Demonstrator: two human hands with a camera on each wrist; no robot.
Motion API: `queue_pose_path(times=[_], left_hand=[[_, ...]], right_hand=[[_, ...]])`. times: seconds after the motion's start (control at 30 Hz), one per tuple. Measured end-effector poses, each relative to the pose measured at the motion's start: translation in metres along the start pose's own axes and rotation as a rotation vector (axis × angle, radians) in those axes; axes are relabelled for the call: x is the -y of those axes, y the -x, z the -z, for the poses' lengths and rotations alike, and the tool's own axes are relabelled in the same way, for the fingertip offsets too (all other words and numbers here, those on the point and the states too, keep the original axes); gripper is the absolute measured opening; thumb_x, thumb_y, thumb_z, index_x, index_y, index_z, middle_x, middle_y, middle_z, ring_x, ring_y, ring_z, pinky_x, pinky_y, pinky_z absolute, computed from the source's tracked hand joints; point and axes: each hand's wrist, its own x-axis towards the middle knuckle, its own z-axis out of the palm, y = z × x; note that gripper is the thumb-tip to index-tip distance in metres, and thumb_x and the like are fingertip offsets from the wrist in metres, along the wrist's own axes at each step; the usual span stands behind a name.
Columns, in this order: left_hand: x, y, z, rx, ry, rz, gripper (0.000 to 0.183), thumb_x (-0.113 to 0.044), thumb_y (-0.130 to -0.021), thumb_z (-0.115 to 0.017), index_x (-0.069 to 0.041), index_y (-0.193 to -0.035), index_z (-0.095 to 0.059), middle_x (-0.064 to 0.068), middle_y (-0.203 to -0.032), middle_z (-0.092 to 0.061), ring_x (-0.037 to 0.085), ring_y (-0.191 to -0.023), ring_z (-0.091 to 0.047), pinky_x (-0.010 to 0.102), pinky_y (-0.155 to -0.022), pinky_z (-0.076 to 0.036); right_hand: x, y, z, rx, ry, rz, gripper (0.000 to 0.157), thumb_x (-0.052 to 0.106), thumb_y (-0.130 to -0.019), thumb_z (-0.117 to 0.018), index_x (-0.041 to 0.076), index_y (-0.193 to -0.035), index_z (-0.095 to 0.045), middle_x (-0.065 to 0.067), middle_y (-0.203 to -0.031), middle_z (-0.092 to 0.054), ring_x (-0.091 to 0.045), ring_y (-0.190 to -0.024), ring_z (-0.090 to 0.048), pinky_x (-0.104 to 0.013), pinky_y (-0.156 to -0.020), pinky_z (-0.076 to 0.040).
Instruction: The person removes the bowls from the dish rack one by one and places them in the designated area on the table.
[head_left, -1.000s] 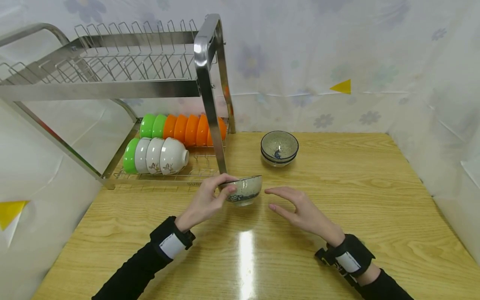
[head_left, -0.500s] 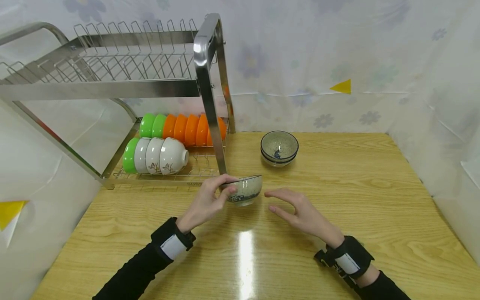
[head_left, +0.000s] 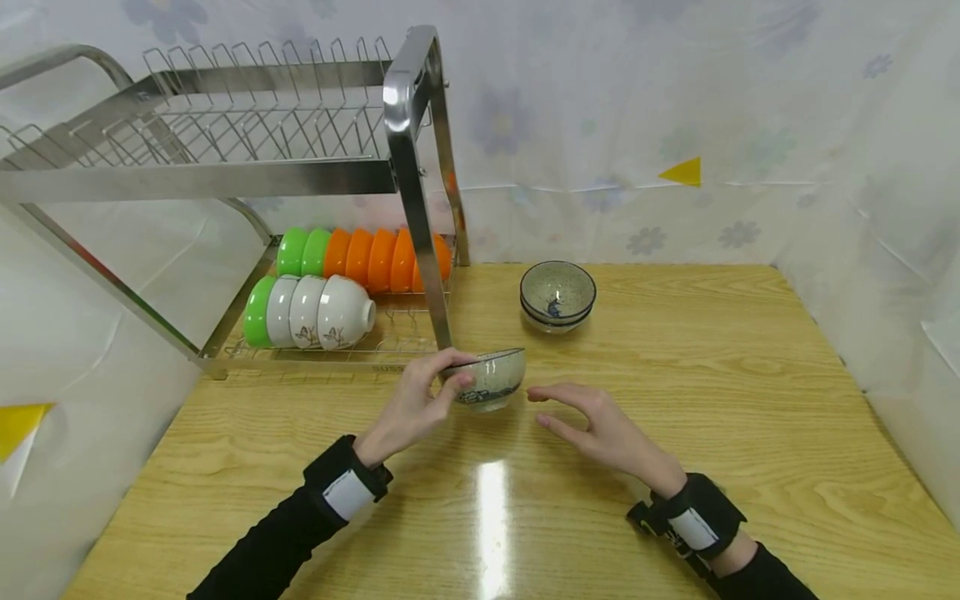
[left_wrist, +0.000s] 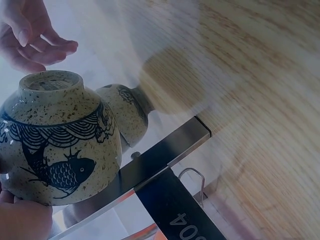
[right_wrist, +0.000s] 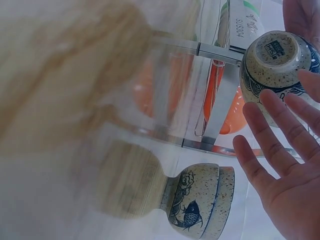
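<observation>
A speckled grey bowl (head_left: 491, 379) with a dark blue fish and wave pattern is held off the table, slightly tilted. My left hand (head_left: 416, 404) pinches its left rim between thumb and fingers; the left wrist view shows the fish on the bowl (left_wrist: 65, 145) and its foot ring. Just right of the bowl, my right hand (head_left: 611, 429) hovers with fingers spread and relaxed, apart from it and holding nothing. In the right wrist view the fingers of the right hand (right_wrist: 285, 165) are extended. Behind, matching bowls (head_left: 557, 296) stand nested on the table.
To the left stands a metal two-tier dish rack (head_left: 405, 125). On its lower tier, orange bowls (head_left: 371, 260), green bowls (head_left: 303, 252) and white bowls (head_left: 326, 312) sit on edge in rows. One rack post (head_left: 427, 275) rises close behind the held bowl. A wall sheet borders the wooden table (head_left: 712, 358).
Almost nothing has moved. The head view has shifted very slightly, and my right hand is a touch further left; the bowl stays in the left hand.
</observation>
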Motion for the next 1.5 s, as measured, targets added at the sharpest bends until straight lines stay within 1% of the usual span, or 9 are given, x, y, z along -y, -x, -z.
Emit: queue_pose_path(times=[0.3,0.6,0.77,0.9,1.1,1.17,1.27,1.4,1.5], left_hand=[[0.0,0.0,-0.002,-0.005,-0.002,-0.013,0.019,0.003,-0.089,-0.062,0.002,-0.107,-0.065,0.009,-0.091,-0.068,0.016,-0.078,-0.06,0.038,-0.063,-0.054],[0.002,0.0,-0.003,-0.009,-0.002,-0.045,0.021,0.005,-0.087,-0.063,0.003,-0.107,-0.064,0.01,-0.088,-0.068,0.015,-0.074,-0.06,0.037,-0.059,-0.053],[0.003,0.0,-0.004,-0.01,0.007,-0.056,0.02,0.004,-0.087,-0.063,0.002,-0.107,-0.065,0.009,-0.091,-0.069,0.014,-0.078,-0.061,0.038,-0.063,-0.055],[0.003,0.0,-0.005,-0.014,0.016,-0.069,0.019,0.004,-0.088,-0.063,0.002,-0.107,-0.065,0.01,-0.093,-0.07,0.016,-0.081,-0.063,0.039,-0.067,-0.057],[0.002,0.0,-0.009,-0.01,0.032,-0.063,0.02,0.009,-0.085,-0.064,0.004,-0.104,-0.065,0.012,-0.091,-0.07,0.017,-0.079,-0.063,0.04,-0.066,-0.057],[0.0,-0.001,-0.01,-0.01,0.029,-0.07,0.021,0.012,-0.083,-0.064,0.006,-0.102,-0.065,0.014,-0.089,-0.069,0.018,-0.076,-0.063,0.041,-0.062,-0.056],[-0.011,-0.003,-0.009,-0.012,0.018,-0.092,0.02,0.016,-0.08,-0.064,0.01,-0.1,-0.064,0.016,-0.084,-0.068,0.021,-0.068,-0.06,0.041,-0.055,-0.053],[-0.024,-0.005,-0.007,-0.009,0.009,-0.097,0.019,0.018,-0.08,-0.063,0.013,-0.099,-0.063,0.018,-0.082,-0.067,0.023,-0.066,-0.059,0.041,-0.055,-0.053],[-0.026,-0.005,-0.008,-0.006,0.006,-0.084,0.019,0.017,-0.081,-0.063,0.013,-0.1,-0.063,0.018,-0.083,-0.067,0.022,-0.067,-0.06,0.041,-0.056,-0.054]], right_hand=[[0.0,0.0,0.0,0.004,0.006,-0.019,0.033,0.005,-0.086,-0.068,-0.004,-0.117,-0.064,-0.016,-0.116,-0.067,-0.022,-0.108,-0.061,-0.045,-0.091,-0.052],[0.001,0.0,0.0,-0.01,0.004,0.004,0.031,0.002,-0.085,-0.069,-0.003,-0.115,-0.065,-0.016,-0.113,-0.069,-0.021,-0.104,-0.063,-0.045,-0.088,-0.053],[-0.001,0.0,-0.002,-0.033,0.014,0.025,0.031,-0.003,-0.081,-0.072,-0.004,-0.112,-0.066,-0.017,-0.109,-0.07,-0.025,-0.099,-0.065,-0.047,-0.084,-0.055],[-0.003,0.002,-0.003,-0.041,-0.002,0.009,0.03,-0.004,-0.08,-0.072,-0.004,-0.109,-0.067,-0.016,-0.107,-0.07,-0.027,-0.099,-0.065,-0.048,-0.084,-0.055],[-0.005,0.004,-0.003,-0.022,-0.038,-0.03,0.023,-0.002,-0.083,-0.07,-0.002,-0.107,-0.068,-0.012,-0.105,-0.071,-0.02,-0.099,-0.064,-0.046,-0.085,-0.055],[-0.005,0.004,-0.003,-0.016,-0.051,-0.042,0.021,0.001,-0.085,-0.069,0.0,-0.106,-0.069,-0.011,-0.105,-0.071,-0.017,-0.1,-0.064,-0.045,-0.086,-0.054],[-0.005,0.005,-0.003,-0.017,-0.074,-0.057,0.018,0.002,-0.086,-0.068,0.002,-0.104,-0.07,-0.01,-0.104,-0.072,-0.015,-0.1,-0.064,-0.045,-0.086,-0.054],[-0.002,0.004,-0.003,-0.034,-0.073,-0.053,0.017,-0.003,-0.084,-0.069,0.001,-0.1,-0.07,-0.011,-0.1,-0.072,-0.019,-0.096,-0.065,-0.048,-0.085,-0.054],[0.006,0.001,-0.001,-0.05,-0.07,-0.046,0.019,-0.009,-0.08,-0.069,0.001,-0.096,-0.07,-0.013,-0.097,-0.072,-0.024,-0.092,-0.066,-0.052,-0.083,-0.053]])
